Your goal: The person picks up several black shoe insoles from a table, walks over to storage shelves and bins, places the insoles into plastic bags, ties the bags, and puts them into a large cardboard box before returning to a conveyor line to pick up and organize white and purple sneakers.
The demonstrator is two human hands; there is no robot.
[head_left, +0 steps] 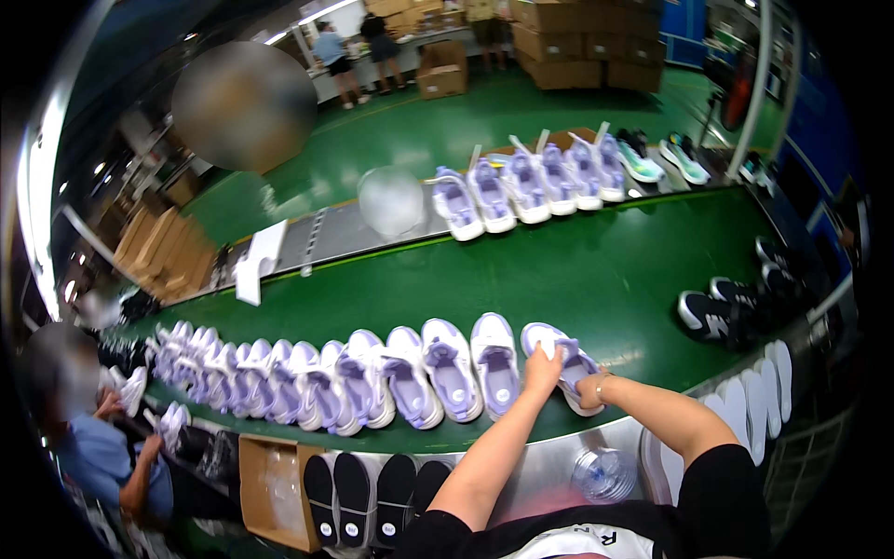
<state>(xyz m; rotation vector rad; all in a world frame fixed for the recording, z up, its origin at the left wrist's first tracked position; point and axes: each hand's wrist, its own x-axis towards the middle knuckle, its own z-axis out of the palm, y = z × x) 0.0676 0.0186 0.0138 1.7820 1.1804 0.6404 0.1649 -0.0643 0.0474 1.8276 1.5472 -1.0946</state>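
Right below you, at the near edge of the green belt [596, 279], both your hands are on one white and lilac sneaker [562, 365], the last at the right end of the long near row. Your left hand [543, 369] is curled over its tongue and laces, fingers closed on the soft upper, while your right hand [589, 389] cups the heel end from the side; how tightly that one grips is hard to tell, since the shoe hides the fingers. The sneaker looks padded, with a rounded toe and a thick pale sole, and it lies touching the belt, just beside the next shoe in the near row of sneakers [372, 377], which runs leftward, shoes packed side by side and overlapping as they go. Nearer you, under the belt's metal lip, dark flat insoles [352, 498] stand in a row beside an open cardboard box [270, 489], a clear plastic bottle [603, 473] lies partly hidden by your arm, and white insoles [759, 396] fan along the right rim. Beyond your hands the belt's smooth green middle is open. At right, black sneakers [717, 315] sit near the edge. Farther off, a second row of lilac sneakers [531, 186] lines the far side. At lower left a person in a blue shirt [102, 466] is cut off by the frame.
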